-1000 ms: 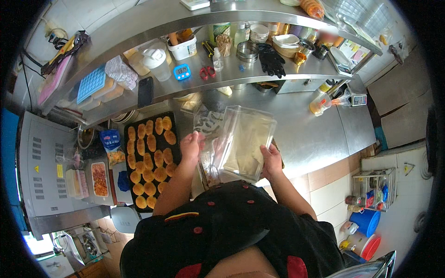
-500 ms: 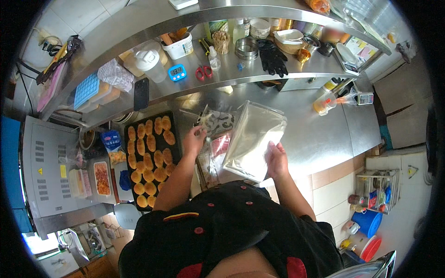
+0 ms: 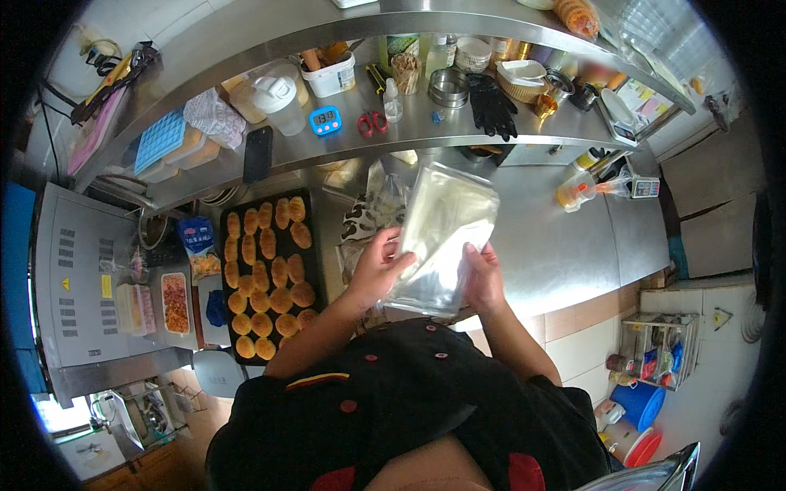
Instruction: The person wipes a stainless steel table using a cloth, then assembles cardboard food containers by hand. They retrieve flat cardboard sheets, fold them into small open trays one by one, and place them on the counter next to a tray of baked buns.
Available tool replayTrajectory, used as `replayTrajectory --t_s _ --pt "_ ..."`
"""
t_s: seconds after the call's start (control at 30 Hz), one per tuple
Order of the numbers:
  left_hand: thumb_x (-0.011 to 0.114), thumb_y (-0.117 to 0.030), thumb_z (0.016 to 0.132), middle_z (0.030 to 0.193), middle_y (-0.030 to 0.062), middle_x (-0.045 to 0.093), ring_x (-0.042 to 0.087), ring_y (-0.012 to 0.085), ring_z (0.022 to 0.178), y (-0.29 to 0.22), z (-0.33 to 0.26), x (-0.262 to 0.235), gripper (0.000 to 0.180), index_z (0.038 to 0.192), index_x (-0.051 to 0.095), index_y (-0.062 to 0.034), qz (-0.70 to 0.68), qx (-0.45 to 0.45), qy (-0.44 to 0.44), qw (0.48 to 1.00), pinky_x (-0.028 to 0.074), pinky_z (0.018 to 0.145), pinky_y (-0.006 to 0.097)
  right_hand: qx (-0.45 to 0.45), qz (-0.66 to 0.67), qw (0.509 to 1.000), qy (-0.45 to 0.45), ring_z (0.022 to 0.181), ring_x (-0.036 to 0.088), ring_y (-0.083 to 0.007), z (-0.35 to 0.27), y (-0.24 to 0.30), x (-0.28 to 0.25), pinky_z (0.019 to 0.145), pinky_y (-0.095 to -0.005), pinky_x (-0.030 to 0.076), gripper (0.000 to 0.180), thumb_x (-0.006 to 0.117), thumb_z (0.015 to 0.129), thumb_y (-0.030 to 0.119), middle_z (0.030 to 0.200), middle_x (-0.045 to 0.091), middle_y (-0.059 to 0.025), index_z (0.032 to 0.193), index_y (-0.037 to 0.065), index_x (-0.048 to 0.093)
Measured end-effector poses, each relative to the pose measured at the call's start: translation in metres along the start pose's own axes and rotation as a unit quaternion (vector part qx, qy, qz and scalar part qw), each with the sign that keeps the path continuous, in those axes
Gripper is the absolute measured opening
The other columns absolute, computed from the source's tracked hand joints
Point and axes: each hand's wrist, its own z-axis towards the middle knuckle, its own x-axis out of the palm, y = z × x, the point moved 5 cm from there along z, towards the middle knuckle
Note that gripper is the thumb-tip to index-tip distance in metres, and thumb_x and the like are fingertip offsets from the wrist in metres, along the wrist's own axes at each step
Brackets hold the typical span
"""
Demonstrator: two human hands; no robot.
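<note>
A stack of clear plastic bags point(image 3: 449, 237) is held up in front of my body, its shiny surface catching the light. My left hand point(image 3: 383, 266) grips its left edge, thumb on top. On the right edge, my right hand point(image 3: 483, 277) has the stack between thumb and fingers. Behind it lie other clear packages, one a black-patterned bag point(image 3: 358, 221), partly hidden by the stack and my left hand. Left of my left forearm, a black baking tray point(image 3: 313, 274) carries rows of browned buns point(image 3: 280, 300).
A steel shelf point(image 3: 327, 155) spans the far side, holding a blue timer point(image 3: 325, 120), red scissors point(image 3: 372, 123) and a black glove point(image 3: 493, 110). At left stand a tub of reddish topping point(image 3: 175, 303) and a blue packet point(image 3: 196, 241). A scale point(image 3: 644, 187) sits far right.
My left hand has moved right from the patterned bags and taken hold of the stack's left edge. The stack has shifted slightly and turned more upright; my right hand still holds it.
</note>
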Motion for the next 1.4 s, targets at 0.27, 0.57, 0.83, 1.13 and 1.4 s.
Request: replayTrajectory --t_s 0.27,0.57,0.83,1.13,1.4 --pt "0.074 -0.012 0.095 0.1 0.0039 0.069 0.064 0.0091 0.087 0.018 -0.021 -0.031 0.02 0.108 0.065 0.0001 -0.011 0.069 -0.094 0.993 0.052 0.078 0.024 0.033 -0.031 0.998 0.042 0.111 0.062 -0.0185 -0.02 -0.009 0.029 0.095 -0.0369 0.05 0.031 0.064 0.101 0.014 0.12 0.066 -0.0046 0.131 0.009 0.057" --pt "0.074 -0.009 0.096 0.082 -0.0003 0.067 0.057 0.0041 0.07 0.048 -0.03 -0.059 0.012 0.092 0.067 -0.0004 -0.052 0.119 -0.183 0.975 0.045 0.064 0.02 0.034 -0.074 0.997 0.017 0.108 0.064 -0.016 -0.028 -0.03 0.021 0.098 -0.0367 0.049 0.032 0.071 0.097 0.012 0.116 0.07 -0.0048 0.126 0.006 0.061" --pt "0.063 -0.016 0.104 0.072 -0.0045 0.058 0.047 0.0036 0.062 0.051 -0.032 -0.057 0.025 0.084 0.065 -0.0016 -0.075 0.06 -0.144 0.985 0.038 0.056 0.02 0.044 -0.071 0.996 -0.012 0.113 0.063 -0.0193 -0.033 -0.03 0.011 0.102 -0.0404 0.048 0.031 0.07 0.097 0.011 0.12 0.068 -0.004 0.128 0.01 0.062" --pt "0.066 -0.02 0.101 0.088 0.0009 0.071 0.061 0.0054 0.071 0.043 -0.023 -0.059 0.019 0.094 0.067 -0.0026 0.018 0.014 -0.127 0.992 0.049 0.063 0.022 0.046 -0.082 0.995 -0.02 0.109 0.065 -0.0172 -0.028 -0.025 0.005 0.097 -0.037 0.052 0.032 0.069 0.099 0.015 0.118 0.07 -0.0084 0.128 0.004 0.06" --pt "0.065 -0.021 0.102 0.085 0.001 0.069 0.061 0.0069 0.067 0.04 -0.014 -0.055 0.022 0.096 0.069 -0.0006 0.07 -0.015 -0.133 0.988 0.052 0.061 0.024 0.063 -0.088 0.994 -0.024 0.114 0.063 -0.02 -0.015 -0.029 -0.009 0.099 -0.0395 0.051 0.037 0.07 0.098 0.013 0.119 0.068 -0.0071 0.131 0.003 0.057"
